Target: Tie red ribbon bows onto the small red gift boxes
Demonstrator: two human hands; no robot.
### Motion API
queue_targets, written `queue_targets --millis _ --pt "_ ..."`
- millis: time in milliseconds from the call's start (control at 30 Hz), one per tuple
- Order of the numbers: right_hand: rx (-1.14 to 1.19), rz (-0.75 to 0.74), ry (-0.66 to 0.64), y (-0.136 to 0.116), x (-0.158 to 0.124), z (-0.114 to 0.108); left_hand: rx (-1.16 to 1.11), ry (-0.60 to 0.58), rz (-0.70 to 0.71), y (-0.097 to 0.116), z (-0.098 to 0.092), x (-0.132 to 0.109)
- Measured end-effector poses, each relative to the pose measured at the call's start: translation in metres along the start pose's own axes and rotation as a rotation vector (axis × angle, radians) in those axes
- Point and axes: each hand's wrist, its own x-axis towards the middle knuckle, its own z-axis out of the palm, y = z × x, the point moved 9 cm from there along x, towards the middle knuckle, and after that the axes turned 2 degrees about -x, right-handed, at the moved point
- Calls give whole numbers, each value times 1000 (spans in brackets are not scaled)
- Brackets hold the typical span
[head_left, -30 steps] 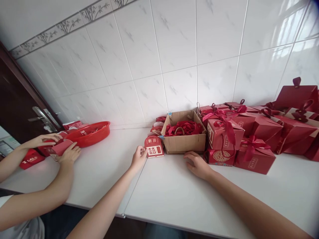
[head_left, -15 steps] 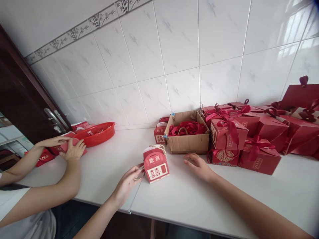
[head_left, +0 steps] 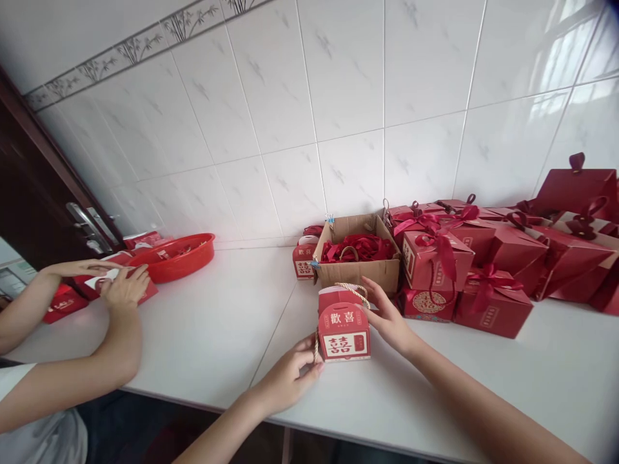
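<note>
A small red gift box [head_left: 344,330] with a rounded top and gold Chinese characters stands on the white table between my hands. My left hand [head_left: 293,377] grips its lower left side, where a twisted rope handle [head_left: 316,347] hangs down. At the upper right, my right hand [head_left: 387,317] has its thumb and fingers against the box beside a second rope handle [head_left: 355,290]. Right behind is an open cardboard box [head_left: 358,274] filled with red ribbons [head_left: 360,247].
Red gift boxes [head_left: 488,309] with ribbon bows are stacked at right. Another small red box [head_left: 304,258] stands left of the cardboard box. At left, a co-worker's hands [head_left: 126,287] handle a red box near a red plastic basin [head_left: 184,261]. A tiled wall [head_left: 271,161] rises behind.
The gift box has shifted to the right in view, with my left hand on it. My right hand has come from beside the cardboard box to touch the gift box.
</note>
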Motion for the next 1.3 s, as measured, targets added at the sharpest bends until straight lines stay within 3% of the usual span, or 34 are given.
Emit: queue_targets --millis 100,233,367,500,633,733,800,933,1133,1233,1300 --pt "-45 12 98 2 2 -11 -183 -11 -49 -15 -11 11" --pt "-113 12 188 2 6 -23 -548 138 -146 -44 -39 47" --pt "-132 -19 259 1 8 -35 -620 274 -189 -63 -54 88" --pt "-193 -89 399 -10 0 -50 -684 342 -203 -79 -56 108" --pt "-396 -361 512 -64 -9 -54 -794 337 -202 -88 -58 108" --pt "-626 -586 442 -114 7 -39 -853 304 -216 -90 -59 108" --pt "-695 -504 343 -124 37 -36 -877 275 -227 -89 -59 109" --pt "-819 -107 290 -106 90 -52 -900 242 -243 -86 -59 109" --pt "-1043 117 187 -74 105 -48 -895 249 -243 -83 -58 108" --pt "-1094 155 153 -71 104 -44 -879 400 -140 -66 -70 104" --pt "-1083 141 143 -76 103 -43 -864 580 14 -34 -90 97"
